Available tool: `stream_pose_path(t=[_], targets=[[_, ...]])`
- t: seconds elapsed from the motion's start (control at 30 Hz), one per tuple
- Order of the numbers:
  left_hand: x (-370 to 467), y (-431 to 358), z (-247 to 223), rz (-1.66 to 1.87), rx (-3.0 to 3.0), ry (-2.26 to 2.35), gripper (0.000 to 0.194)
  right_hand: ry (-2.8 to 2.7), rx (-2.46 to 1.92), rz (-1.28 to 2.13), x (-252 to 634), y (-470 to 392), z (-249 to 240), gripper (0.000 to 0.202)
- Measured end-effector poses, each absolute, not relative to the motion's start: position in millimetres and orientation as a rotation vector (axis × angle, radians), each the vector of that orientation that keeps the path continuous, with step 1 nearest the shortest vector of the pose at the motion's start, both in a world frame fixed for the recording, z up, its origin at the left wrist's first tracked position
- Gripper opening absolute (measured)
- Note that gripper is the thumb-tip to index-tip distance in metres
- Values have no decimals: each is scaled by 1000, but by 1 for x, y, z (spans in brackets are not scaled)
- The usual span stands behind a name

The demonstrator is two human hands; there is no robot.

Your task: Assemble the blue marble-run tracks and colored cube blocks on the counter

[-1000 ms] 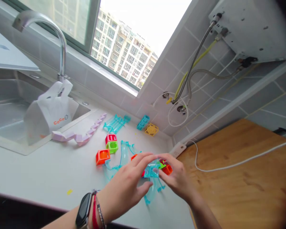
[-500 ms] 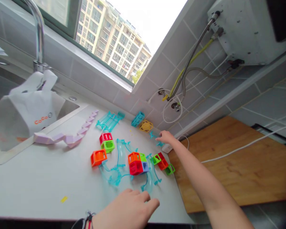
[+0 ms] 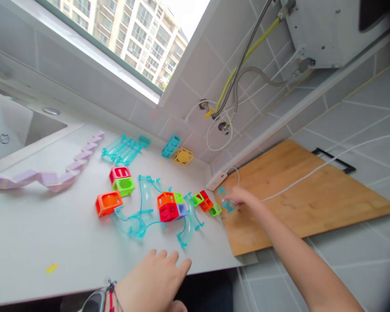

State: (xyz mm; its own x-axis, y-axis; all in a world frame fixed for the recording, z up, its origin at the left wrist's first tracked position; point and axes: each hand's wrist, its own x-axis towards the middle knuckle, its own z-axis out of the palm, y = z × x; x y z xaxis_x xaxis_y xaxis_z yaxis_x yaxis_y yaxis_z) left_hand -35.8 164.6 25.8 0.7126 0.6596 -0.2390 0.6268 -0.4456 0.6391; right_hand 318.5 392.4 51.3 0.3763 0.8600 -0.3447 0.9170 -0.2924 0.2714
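Observation:
My right hand (image 3: 242, 196) is closed on a clear teal track piece (image 3: 227, 204), over the left part of the wooden board. My left hand (image 3: 157, 277) hovers at the counter's front edge, fingers apart and holding nothing. Beyond it, teal curved tracks (image 3: 146, 195) join an orange cube (image 3: 108, 203) on the left to a middle cluster of red (image 3: 169, 212), orange, green and purple cubes. More green and red cubes (image 3: 203, 195) stand at the right. A red cube (image 3: 119, 173) sits beside a green one (image 3: 124, 186).
Teal straight tracks (image 3: 125, 148), a teal block (image 3: 171, 146) and a yellow frame piece (image 3: 183, 156) lie near the wall. A lilac folded strip (image 3: 53, 178) is by the sink. The wooden board (image 3: 279, 186) leans at the right, with a white cable (image 3: 325, 167) across it.
My right hand has moved right with the teal track piece, from the counter's back corner to over the wooden board. The view has shifted right, and my left hand stays low and unoccupied.

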Motion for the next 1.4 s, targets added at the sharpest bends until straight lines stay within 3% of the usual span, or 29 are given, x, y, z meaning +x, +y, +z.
stream_pose_path(t=[0.57, 0.9, 1.13, 1.4], targets=[[-23, 151, 11, 117, 2276, 948, 52, 1341, 2307, -602, 337, 275, -1, 34], [-25, 153, 7, 152, 2292, 963, 50, 1447, 2293, -354, 330, 282, -15, 32], [-22, 155, 5, 110, 2310, 950, 50, 1674, 2230, -68, 316, 285, 5, 38], [-19, 153, -4, 150, 2347, 971, 47, 2220, 2007, 114, 235, 270, 26, 34]])
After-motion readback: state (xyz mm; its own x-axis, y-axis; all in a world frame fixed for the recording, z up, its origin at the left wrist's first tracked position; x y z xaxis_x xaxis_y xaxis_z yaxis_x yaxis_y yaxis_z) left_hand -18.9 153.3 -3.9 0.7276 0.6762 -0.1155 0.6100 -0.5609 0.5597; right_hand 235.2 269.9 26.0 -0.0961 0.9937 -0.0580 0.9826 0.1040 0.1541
